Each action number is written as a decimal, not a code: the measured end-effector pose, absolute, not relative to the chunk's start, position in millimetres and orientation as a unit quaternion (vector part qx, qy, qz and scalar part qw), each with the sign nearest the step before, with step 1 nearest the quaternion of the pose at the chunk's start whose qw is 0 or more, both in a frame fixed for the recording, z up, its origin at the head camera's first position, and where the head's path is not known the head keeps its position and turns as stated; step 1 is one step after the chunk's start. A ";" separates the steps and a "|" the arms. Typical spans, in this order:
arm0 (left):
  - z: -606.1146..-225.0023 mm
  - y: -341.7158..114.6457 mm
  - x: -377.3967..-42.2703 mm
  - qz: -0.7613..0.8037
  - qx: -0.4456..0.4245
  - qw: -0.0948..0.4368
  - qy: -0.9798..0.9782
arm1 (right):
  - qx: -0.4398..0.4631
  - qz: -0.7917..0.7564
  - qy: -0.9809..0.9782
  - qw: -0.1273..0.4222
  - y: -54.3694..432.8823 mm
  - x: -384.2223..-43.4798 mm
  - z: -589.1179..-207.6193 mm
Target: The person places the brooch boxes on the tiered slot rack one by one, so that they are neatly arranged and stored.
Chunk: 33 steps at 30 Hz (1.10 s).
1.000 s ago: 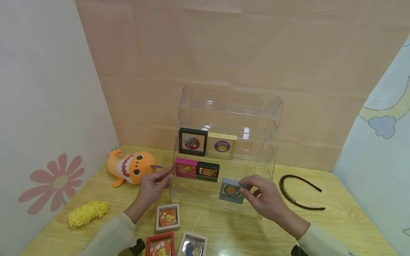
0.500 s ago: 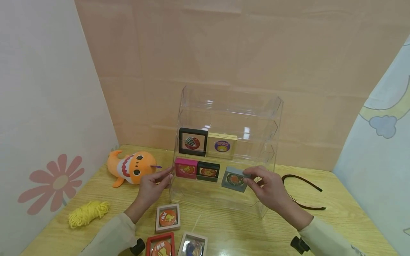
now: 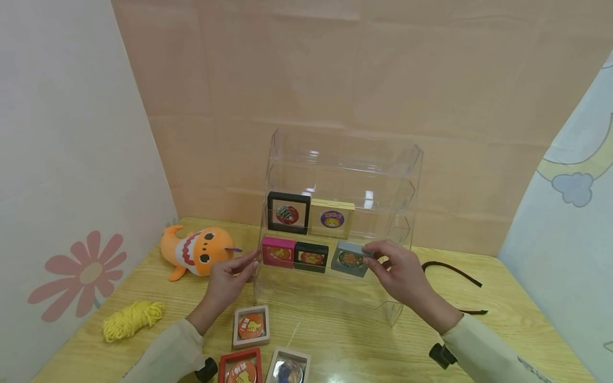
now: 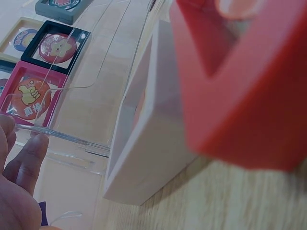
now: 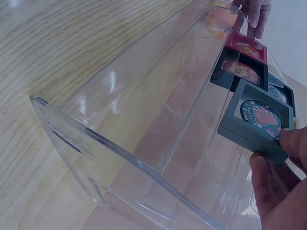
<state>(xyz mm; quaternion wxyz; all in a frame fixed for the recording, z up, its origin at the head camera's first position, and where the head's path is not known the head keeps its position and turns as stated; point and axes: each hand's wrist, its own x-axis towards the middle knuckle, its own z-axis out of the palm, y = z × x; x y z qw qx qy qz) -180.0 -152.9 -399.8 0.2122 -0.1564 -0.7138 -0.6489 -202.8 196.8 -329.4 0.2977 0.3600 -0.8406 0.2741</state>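
Observation:
A clear acrylic display rack [image 3: 342, 166] with stepped shelves stands on the table. My left hand [image 3: 229, 279] pinches its left side edge between thumb and fingers. My right hand [image 3: 401, 272] holds a grey-blue badge frame [image 5: 258, 119] by its right side, thumb on the front and fingers at the edge. This frame is at the lower shelf, slightly tilted, with a gap between it and a small black badge frame [image 3: 311, 257] to its left. Beside that black one sits a pink badge frame [image 3: 279, 252]. One shelf higher are a larger black frame [image 3: 289, 213] and a yellow frame [image 3: 332, 218].
In front of the rack lie a pale pink frame [image 3: 251, 326], a red frame [image 3: 240, 368] and a whitish frame [image 3: 289, 368]. An orange plush shark [image 3: 197, 250] and a yellow yarn bundle [image 3: 132, 321] are at the left. A dark headband [image 3: 462, 273] lies at the right, partly behind my right arm.
My right hand has raised the grey-blue badge frame from in front of the rack up and back to the lower shelf. My left hand has stayed on the rack's edge.

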 end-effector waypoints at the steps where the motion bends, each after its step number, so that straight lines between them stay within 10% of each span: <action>1: -400.0 -153.0 -180.1 -0.648 -0.158 0.214 -0.713 | 0.357 0.274 -0.843 0.294 196.4 -203.4 -329.2; 33: -401.2 -154.3 -179.6 -0.645 -0.168 0.212 -0.715 | 0.342 0.266 -0.862 0.263 191.1 -215.7 -334.9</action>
